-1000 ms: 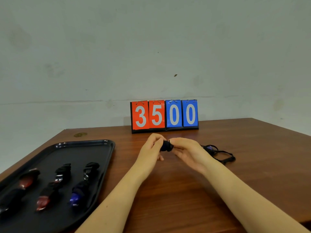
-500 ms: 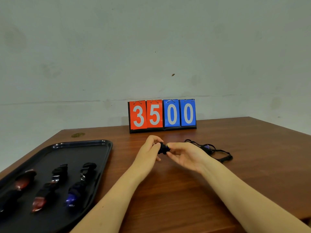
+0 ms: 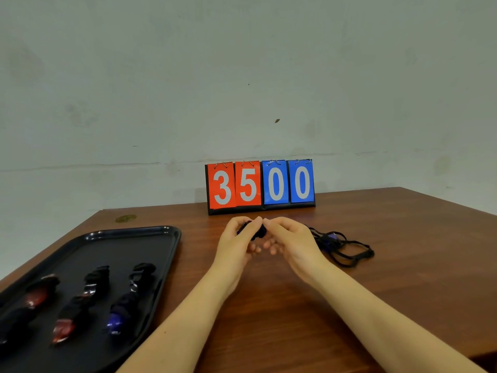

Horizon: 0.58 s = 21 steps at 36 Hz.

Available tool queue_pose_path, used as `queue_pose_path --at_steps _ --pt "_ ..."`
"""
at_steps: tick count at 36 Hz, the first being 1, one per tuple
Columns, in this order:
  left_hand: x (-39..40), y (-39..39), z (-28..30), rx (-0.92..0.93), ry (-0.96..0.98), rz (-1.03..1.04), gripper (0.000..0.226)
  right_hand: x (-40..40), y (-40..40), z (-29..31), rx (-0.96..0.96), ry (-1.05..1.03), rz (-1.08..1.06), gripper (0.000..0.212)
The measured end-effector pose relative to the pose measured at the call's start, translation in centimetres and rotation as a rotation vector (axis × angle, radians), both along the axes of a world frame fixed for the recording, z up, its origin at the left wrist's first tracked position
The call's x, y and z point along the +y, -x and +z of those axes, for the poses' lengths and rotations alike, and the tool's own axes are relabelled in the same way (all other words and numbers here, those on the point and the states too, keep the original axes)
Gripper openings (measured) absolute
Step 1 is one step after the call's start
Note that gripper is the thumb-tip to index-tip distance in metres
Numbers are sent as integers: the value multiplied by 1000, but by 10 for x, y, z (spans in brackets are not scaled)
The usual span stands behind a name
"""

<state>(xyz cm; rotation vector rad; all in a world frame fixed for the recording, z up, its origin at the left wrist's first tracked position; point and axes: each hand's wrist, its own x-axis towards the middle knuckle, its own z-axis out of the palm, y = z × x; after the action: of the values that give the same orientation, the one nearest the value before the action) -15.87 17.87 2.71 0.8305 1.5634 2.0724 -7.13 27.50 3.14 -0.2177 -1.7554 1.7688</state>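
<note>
Over the table (image 3: 403,265), just before the scoreboard (image 3: 261,184), a dark bundle (image 3: 255,231) is pinched between left hand (image 3: 236,243) and right hand (image 3: 290,240), both sets of fingers curled round it. Since a second ago the hands have been drawn closer and the bundle is more covered, so wrapping is judged nearly done. Three finished bundles (image 3: 121,310) are laid in the tray (image 3: 134,232); loose goggles (image 3: 341,243) are left just right.

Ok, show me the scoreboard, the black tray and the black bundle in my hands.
scoreboard (image 3: 247,185), head view, on the red 5 card.
black tray (image 3: 129,251), head view, bare floor near the far rim.
black bundle (image 3: 258,232), head view, dark part between the two hands.
</note>
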Motion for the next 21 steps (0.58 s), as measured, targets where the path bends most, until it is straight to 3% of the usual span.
queue_pose_path --at_steps 7,17,21 --pt "1 2 0 -158 -42 -12 15 -3 4 -2 -30 -29 -39 15" --pt "1 4 0 -13 -1 45 14 -5 5 -3 -35 -239 -227 13" --pt "-1 1 3 -110 -26 -14 10 -5 4 -2 -22 -230 -215 14"
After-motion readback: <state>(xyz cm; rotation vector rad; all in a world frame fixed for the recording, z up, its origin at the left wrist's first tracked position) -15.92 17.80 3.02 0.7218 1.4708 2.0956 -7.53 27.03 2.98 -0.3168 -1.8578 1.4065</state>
